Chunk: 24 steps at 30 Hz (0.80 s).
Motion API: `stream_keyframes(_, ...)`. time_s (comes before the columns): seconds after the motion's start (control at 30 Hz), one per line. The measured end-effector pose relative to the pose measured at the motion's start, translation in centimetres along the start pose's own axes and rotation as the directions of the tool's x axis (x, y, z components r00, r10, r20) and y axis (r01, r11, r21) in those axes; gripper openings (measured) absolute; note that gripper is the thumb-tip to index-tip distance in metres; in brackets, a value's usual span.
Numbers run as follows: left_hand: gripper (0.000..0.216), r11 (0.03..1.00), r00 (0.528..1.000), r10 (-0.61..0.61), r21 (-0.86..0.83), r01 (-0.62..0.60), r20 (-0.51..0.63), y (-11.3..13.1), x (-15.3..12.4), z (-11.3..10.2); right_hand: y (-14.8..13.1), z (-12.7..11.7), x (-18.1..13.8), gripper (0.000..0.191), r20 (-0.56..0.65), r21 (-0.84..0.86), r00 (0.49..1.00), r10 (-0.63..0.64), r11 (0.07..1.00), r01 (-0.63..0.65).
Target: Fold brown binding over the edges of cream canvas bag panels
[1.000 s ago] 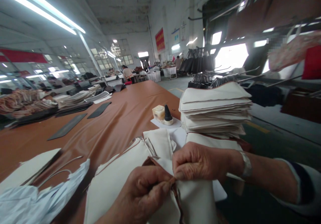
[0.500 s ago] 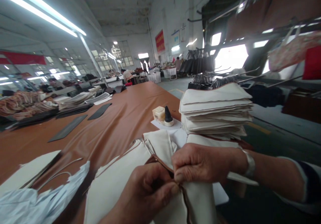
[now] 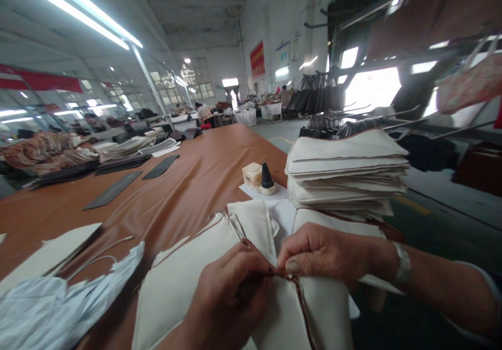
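Note:
A cream leather panel [image 3: 288, 311] with brown edging lies under both my hands. My left hand [image 3: 231, 292] is closed on its brown edge, fingers curled in and thumb partly in shadow. Close beside it, my right hand [image 3: 317, 253] pinches the same edge between thumb and forefinger. More cream panels [image 3: 178, 271] lie beneath and to the left, their brown edges showing. Just past my hands, a white sheet [image 3: 283, 216] sits partly under the pieces. The exact spot where the fingertips meet is partly hidden.
A tall stack of cream pieces [image 3: 345, 167] stands at the right. Beyond my hands are a yellowish block [image 3: 252, 174] and a black cone-shaped nozzle [image 3: 266, 176]. A crumpled pale-blue face mask [image 3: 78, 303] lies left on the brown table cover [image 3: 219, 167]. Dark strips [image 3: 112, 190] lie farther back.
The view has turned slightly left, so the scene sits farther right. My left hand has turned, its thumb now tucked lower. Both hands stay on the brown edge.

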State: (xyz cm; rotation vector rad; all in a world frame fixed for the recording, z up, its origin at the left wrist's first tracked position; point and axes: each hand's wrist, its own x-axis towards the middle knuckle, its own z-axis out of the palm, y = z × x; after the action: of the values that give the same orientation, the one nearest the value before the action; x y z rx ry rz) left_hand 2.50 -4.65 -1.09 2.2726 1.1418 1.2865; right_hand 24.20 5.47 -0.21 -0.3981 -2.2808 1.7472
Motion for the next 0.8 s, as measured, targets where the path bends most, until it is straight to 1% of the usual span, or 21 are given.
stream_keyframes(0.03,0.016,0.987,0.991,0.131,0.091,-0.131,0.001,0.0,0.0,-0.1,0.2,0.1,0.0,0.046,-0.011,0.052,1.000,0.024,0.998,-0.023)
stream_keyframes(0.07,0.020,0.961,0.975,0.222,0.167,-0.222,0.022,-0.1,0.1,-0.2,0.4,0.2,0.0,0.046,-0.022,0.100,0.999,0.049,0.994,-0.047)
stream_keyframes(0.1,0.022,0.933,0.961,0.273,0.229,-0.277,0.051,-0.1,0.1,-0.3,0.6,0.3,0.0,0.047,-0.032,0.142,0.997,0.076,0.987,-0.071)
stream_keyframes(0.13,0.022,0.909,0.952,0.295,0.285,-0.304,0.077,-0.1,0.2,-0.4,0.7,0.4,0.0,0.048,-0.041,0.173,0.995,0.096,0.981,-0.087)
stream_keyframes(0.3,0.012,0.804,0.938,0.322,0.487,-0.342,0.126,0.0,0.1,-0.3,0.5,0.7,-0.1,0.044,-0.063,0.192,0.993,0.095,0.978,-0.082)
stream_keyframes(0.43,0.014,0.707,0.939,0.276,0.619,-0.344,0.206,0.2,-0.1,0.4,0.6,1.0,-0.1,0.046,-0.062,0.222,0.992,0.114,0.970,-0.098)
stream_keyframes(0.53,0.015,0.666,0.946,0.237,0.672,-0.324,0.221,0.2,-0.2,1.0,0.8,1.1,0.1,0.045,-0.053,0.241,0.992,0.114,0.966,-0.099)
stream_keyframes(0.6,0.016,0.665,0.947,0.245,0.676,-0.318,0.205,0.0,-0.3,1.2,0.8,1.0,0.2,0.041,-0.040,0.153,0.997,0.064,0.987,-0.057)
stream_keyframes(0.67,0.016,0.666,0.943,0.295,0.674,-0.319,0.154,-0.3,-0.7,1.3,0.6,0.8,0.2,0.036,-0.027,-0.015,1.000,-0.001,1.000,0.000)
stream_keyframes(0.73,0.012,0.664,0.940,0.310,0.675,-0.322,0.142,-0.7,-1.2,1.4,0.3,0.6,0.1,0.032,-0.014,-0.174,0.999,-0.038,0.984,0.035)
stream_keyframes(0.8,0.012,0.679,0.942,0.313,0.665,-0.311,0.120,-1.2,-1.7,1.4,0.1,0.4,-0.1,0.031,0.001,-0.256,0.999,-0.051,0.965,0.049)
